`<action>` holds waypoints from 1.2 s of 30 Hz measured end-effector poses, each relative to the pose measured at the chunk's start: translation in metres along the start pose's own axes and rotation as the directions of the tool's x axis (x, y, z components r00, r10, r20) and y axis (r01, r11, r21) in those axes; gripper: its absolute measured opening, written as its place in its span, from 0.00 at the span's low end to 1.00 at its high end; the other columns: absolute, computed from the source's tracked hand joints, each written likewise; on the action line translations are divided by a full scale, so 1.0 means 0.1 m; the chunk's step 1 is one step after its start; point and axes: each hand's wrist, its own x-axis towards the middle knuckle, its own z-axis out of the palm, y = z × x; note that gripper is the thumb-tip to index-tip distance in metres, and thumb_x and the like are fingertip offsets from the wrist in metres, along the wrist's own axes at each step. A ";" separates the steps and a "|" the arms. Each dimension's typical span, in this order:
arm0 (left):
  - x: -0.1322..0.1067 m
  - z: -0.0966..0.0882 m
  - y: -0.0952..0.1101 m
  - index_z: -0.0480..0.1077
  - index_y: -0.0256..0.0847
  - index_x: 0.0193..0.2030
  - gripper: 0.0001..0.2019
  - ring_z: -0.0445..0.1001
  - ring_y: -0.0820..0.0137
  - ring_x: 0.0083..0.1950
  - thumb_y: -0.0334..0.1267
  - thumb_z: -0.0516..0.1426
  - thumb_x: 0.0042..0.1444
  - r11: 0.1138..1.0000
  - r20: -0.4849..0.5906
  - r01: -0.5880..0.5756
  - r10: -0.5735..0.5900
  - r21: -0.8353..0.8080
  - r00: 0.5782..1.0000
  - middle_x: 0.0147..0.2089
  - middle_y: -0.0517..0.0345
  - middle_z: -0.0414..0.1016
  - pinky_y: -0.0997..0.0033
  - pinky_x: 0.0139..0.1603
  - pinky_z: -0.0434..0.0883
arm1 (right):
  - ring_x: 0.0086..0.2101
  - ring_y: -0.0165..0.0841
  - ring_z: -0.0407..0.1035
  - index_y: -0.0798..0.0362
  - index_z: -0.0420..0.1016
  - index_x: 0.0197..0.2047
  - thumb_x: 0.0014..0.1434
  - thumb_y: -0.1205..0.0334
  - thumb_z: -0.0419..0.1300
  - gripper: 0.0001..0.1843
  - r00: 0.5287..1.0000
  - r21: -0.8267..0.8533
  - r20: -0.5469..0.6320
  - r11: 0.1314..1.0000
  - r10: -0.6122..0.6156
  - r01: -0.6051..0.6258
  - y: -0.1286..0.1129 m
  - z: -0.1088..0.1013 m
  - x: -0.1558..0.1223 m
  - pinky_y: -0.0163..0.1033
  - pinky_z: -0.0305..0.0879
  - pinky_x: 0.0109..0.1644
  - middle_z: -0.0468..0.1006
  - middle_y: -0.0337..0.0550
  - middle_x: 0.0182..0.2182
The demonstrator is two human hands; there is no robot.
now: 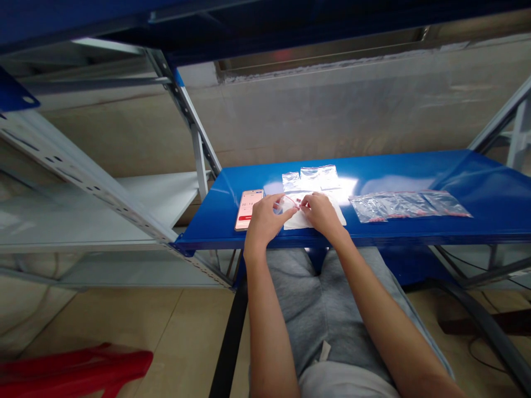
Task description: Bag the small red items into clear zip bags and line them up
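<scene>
We had a thin pink strand just above the white sheet, curving between our hands. Our right hand, over the sheet's right part, had thumb and forefinger drawn together at the strand's end. Our left hand, at the sheet's left edge, curved its thumb and forefinger about the strand; we could not tell whether they pinched it. Small dark-red pieces lay on the sheet near our fingertips. Left of the sheet we had a lit phone; beyond it, clear bags; right of it, a row of bags with red contents. The blue shelf lay beneath the sheet.
</scene>
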 end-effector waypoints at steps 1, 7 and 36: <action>0.00 0.00 0.00 0.79 0.42 0.54 0.20 0.80 0.62 0.46 0.46 0.68 0.57 1.000 0.002 0.003 -0.003 -0.005 1.000 0.45 0.53 0.83 0.61 0.51 0.76 | 0.40 0.41 0.73 0.56 0.84 0.40 0.66 0.68 0.59 0.10 1.000 0.034 -0.011 0.999 0.000 0.000 0.00 -0.04 0.00 0.42 0.64 0.48 0.83 0.54 0.39; 0.00 0.02 0.02 0.79 0.40 0.54 0.20 0.80 0.62 0.47 0.44 0.68 0.57 1.000 0.021 -0.005 0.005 0.006 1.000 0.48 0.50 0.83 0.62 0.51 0.76 | 0.32 0.35 0.71 0.53 0.83 0.35 0.61 0.65 0.62 0.07 0.994 0.368 -0.102 0.930 0.027 0.013 -0.09 -0.33 0.00 0.38 0.62 0.40 0.80 0.42 0.29; 0.23 -0.11 0.10 0.77 0.39 0.60 0.26 0.81 0.63 0.48 0.42 0.69 0.55 0.994 0.186 -0.091 0.102 -0.065 0.977 0.55 0.48 0.83 0.65 0.49 0.76 | 0.28 0.33 0.74 0.54 0.79 0.31 0.62 0.53 0.60 0.15 0.991 0.679 0.126 0.732 -0.044 -0.054 -0.08 -0.47 -0.14 0.35 0.65 0.30 0.82 0.45 0.27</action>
